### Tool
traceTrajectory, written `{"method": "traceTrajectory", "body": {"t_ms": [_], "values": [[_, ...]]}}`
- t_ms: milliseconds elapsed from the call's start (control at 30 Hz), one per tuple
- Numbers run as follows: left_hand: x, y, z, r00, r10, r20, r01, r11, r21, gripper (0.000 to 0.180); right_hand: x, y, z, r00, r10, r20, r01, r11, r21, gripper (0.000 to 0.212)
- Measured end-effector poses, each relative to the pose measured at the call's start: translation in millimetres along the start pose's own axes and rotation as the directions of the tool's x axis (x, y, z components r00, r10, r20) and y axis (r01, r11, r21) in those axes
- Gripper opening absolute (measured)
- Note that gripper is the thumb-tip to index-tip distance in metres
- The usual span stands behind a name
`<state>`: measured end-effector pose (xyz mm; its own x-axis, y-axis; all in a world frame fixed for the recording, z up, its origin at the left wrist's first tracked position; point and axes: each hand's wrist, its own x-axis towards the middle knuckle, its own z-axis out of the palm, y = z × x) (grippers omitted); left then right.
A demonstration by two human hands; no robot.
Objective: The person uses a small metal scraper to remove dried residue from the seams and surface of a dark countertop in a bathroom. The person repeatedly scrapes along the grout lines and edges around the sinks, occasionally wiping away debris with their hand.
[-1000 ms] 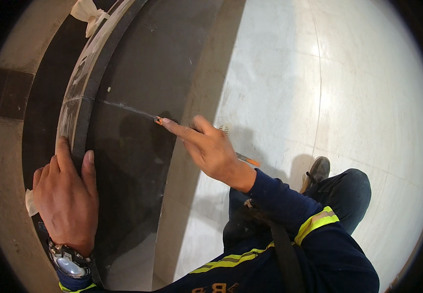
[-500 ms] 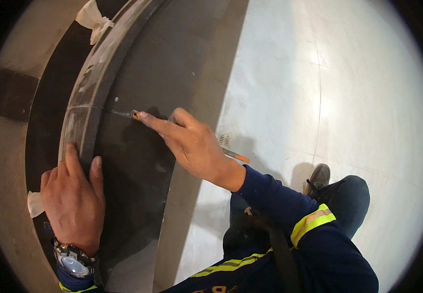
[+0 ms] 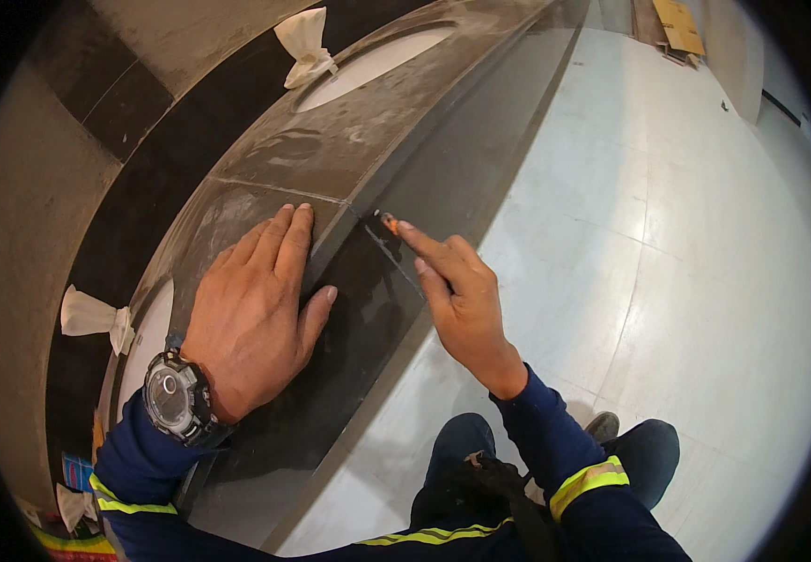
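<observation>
My left hand (image 3: 251, 314) lies flat on a dark grey stone counter (image 3: 321, 155), fingers stretched forward and thumb apart beside the front edge. It holds nothing; a chunky watch (image 3: 173, 398) is on its wrist. My right hand (image 3: 462, 300) is closed on a tool whose small orange-and-black end (image 3: 390, 224) shows beyond the index fingertip. The rest of the tool is hidden by the hand, so its kind is unclear. That end is at the counter's front face, close to a pale joint line (image 3: 382, 245). The joint also runs across the top, just past my left fingertips.
Two white oval basins (image 3: 373, 70) (image 3: 151, 323) are set in the counter. White wrappings (image 3: 304, 49) (image 3: 92, 314) cover fixtures behind it. A pale tiled floor (image 3: 649, 234) spreads to the right, with cardboard (image 3: 677, 26) at the far end. My legs and shoes are below.
The view has shifted, now showing more of the counter top and the basins. My left hand has turned and lies flatter near the joint. The right hand still holds the orange-ended tool by the joint.
</observation>
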<state>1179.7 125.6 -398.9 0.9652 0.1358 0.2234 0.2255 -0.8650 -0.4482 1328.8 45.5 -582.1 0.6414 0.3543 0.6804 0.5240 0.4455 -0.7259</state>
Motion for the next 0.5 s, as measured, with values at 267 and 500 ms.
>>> {"method": "traceTrajectory", "body": {"t_ms": [267,500], "values": [[7.2,-3.6,3.9,0.997,0.072,0.021,-0.067,0.985,-0.16,0.077,0.5,-1.7,-5.6,0.998,0.001,0.06,0.008,0.99,-0.138,0.051],[9.4,-25.1,8.4,0.985,0.174,0.021,-0.157,0.928,-0.337,0.091,10.3,-9.6,-6.3,0.992,0.052,0.114,-0.037,0.991,-0.131,0.046]]}}
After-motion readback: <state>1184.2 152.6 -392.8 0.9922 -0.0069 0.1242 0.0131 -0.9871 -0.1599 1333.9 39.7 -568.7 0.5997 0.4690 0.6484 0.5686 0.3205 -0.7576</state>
